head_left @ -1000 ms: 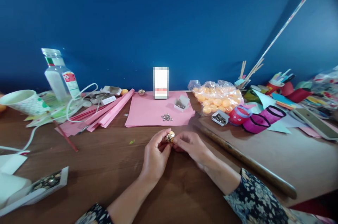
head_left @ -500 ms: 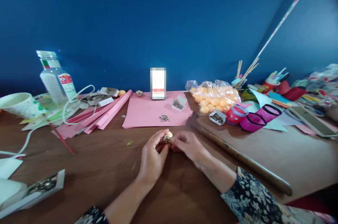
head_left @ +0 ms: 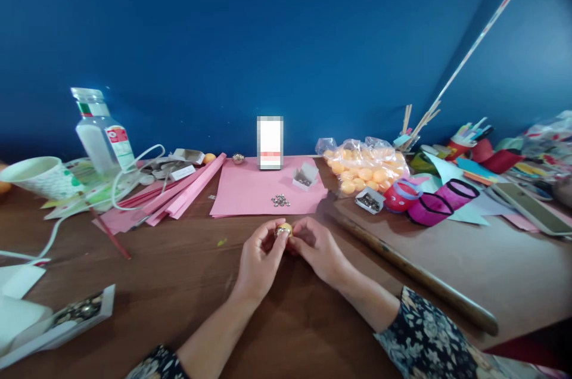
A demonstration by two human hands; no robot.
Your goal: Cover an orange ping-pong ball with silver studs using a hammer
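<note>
An orange ball (head_left: 285, 229), like a table tennis ball and partly covered with shiny metal tacks, is held up just above the brown table. My left hand (head_left: 260, 260) is closed around its left side, with the thumb lying across the front. From the right, my right hand (head_left: 319, 251) has thumb and fingertips closed against the ball; whether a tack is between them is hidden. Beyond my hands, a small pile of metal tacks (head_left: 280, 200) lies on pink paper (head_left: 241, 197), near an open white box (head_left: 305, 176) with more tacks in it.
A shiny tack-covered ball (head_left: 238, 158) sits at the paper's back left, beside a phone (head_left: 270, 143). Right of it are a bag of orange balls (head_left: 366, 167), another tack box (head_left: 370, 200) and a wooden stick (head_left: 420, 275). A glass bottle (head_left: 100, 134) and paper cup (head_left: 44, 179) stand left.
My left thumb has moved up over the front of the ball, and my right fingers have shifted against its right side. The whole view has slid slightly rightward.
</note>
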